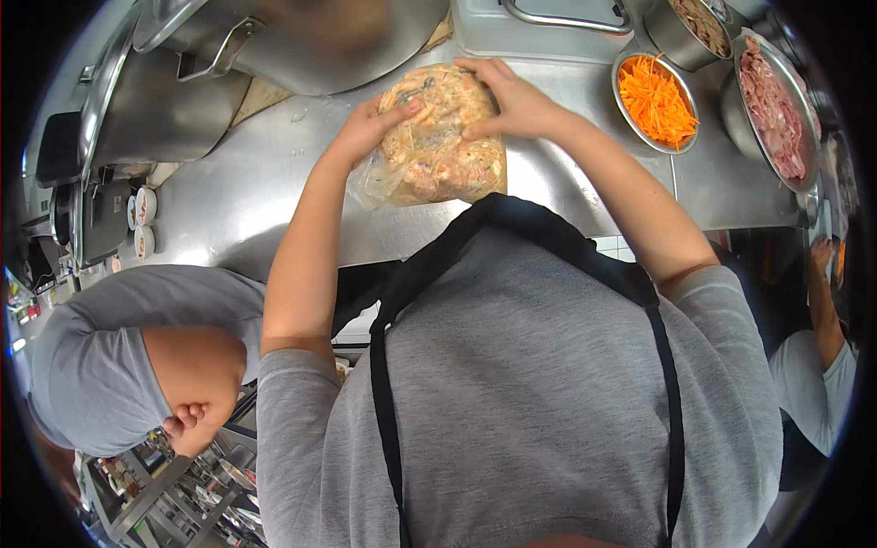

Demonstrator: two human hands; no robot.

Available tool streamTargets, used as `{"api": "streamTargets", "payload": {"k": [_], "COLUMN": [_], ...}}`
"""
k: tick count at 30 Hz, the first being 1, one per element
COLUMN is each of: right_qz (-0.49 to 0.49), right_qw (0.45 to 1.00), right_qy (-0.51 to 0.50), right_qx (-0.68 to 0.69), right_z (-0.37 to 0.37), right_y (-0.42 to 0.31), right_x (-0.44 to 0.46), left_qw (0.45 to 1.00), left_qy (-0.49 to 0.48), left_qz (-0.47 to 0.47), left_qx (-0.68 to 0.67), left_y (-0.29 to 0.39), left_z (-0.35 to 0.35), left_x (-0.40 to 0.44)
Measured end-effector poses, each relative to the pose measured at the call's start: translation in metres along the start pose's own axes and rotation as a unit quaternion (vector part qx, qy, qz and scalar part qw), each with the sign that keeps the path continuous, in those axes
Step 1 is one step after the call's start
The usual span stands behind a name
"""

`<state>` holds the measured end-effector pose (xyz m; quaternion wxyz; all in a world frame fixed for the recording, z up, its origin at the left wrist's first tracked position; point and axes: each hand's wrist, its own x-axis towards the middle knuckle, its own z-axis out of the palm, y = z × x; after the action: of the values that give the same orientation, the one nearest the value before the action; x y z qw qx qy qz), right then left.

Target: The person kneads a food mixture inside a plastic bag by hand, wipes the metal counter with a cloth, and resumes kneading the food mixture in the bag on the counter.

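A clear plastic bag (438, 146) full of a pale orange, chunky food mixture lies on the steel counter (251, 187), close to my apron. My left hand (370, 128) holds its left side, the thumb pressed on top. On the upper right side of the bag rests my right hand (516, 100), its thumb and fingers apart around the edge. Loose plastic of the bag spreads at its lower left. The undersides of both hands' grips are hidden.
Large steel pots (169, 105) stand at the upper left, small cups (144, 219) below them. At the right are bowls of shredded carrot (656, 102) and raw meat (772, 114), plus a pot (685, 32). One person (146, 356) is at my left, another (813, 365) at far right.
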<state>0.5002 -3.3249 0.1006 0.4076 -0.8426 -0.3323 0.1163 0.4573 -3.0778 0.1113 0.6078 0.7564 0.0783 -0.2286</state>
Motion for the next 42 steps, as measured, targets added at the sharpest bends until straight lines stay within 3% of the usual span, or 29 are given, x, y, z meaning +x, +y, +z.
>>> {"api": "streamTargets", "payload": {"k": [1, 4, 11, 17, 19, 23, 27, 32, 35, 42], "right_qz": [-0.051, -0.037, -0.036, -0.007, -0.009, -0.016, -0.066, -0.073, -0.014, 0.0], "right_qw": [0.998, 0.999, 0.999, 0.999, 0.998, 0.994, 0.992, 0.997, 0.997, 0.992], "right_qy": [0.028, 0.009, 0.01, -0.011, -0.021, -0.059, -0.03, -0.032, -0.062, -0.093], "right_qx": [-0.039, -0.023, 0.016, 0.048, 0.056, 0.095, 0.101, 0.008, 0.035, 0.08], "right_z": [0.005, 0.007, 0.023, 0.021, 0.019, 0.019, 0.022, 0.021, 0.016, 0.016], "right_y": [-0.005, -0.022, -0.022, -0.017, -0.015, -0.01, -0.003, 0.004, 0.001, 0.004], "right_x": [-0.001, 0.002, 0.018, 0.019, 0.02, 0.021, 0.009, 0.006, 0.011, 0.015], "left_qw": [1.0, 0.999, 1.0, 0.991, 0.898, 0.879, 0.878, 0.864, 0.846, 0.868], "left_qy": [-0.003, -0.012, 0.019, 0.036, 0.058, 0.037, 0.004, -0.004, 0.02, 0.036], "left_qz": [-0.021, 0.014, 0.005, -0.011, 0.258, 0.264, 0.264, 0.271, 0.27, 0.244], "left_qx": [-0.013, -0.026, -0.01, 0.126, 0.353, 0.394, 0.398, 0.425, 0.46, 0.431], "left_y": [0.007, 0.026, 0.034, 0.044, 0.039, 0.04, 0.048, 0.046, 0.045, 0.042], "left_z": [0.0, 0.002, 0.01, 0.016, 0.019, 0.02, 0.025, 0.025, 0.03, 0.034], "left_x": [-0.002, -0.012, -0.008, -0.023, -0.028, -0.024, -0.019, -0.008, -0.002, -0.004]}}
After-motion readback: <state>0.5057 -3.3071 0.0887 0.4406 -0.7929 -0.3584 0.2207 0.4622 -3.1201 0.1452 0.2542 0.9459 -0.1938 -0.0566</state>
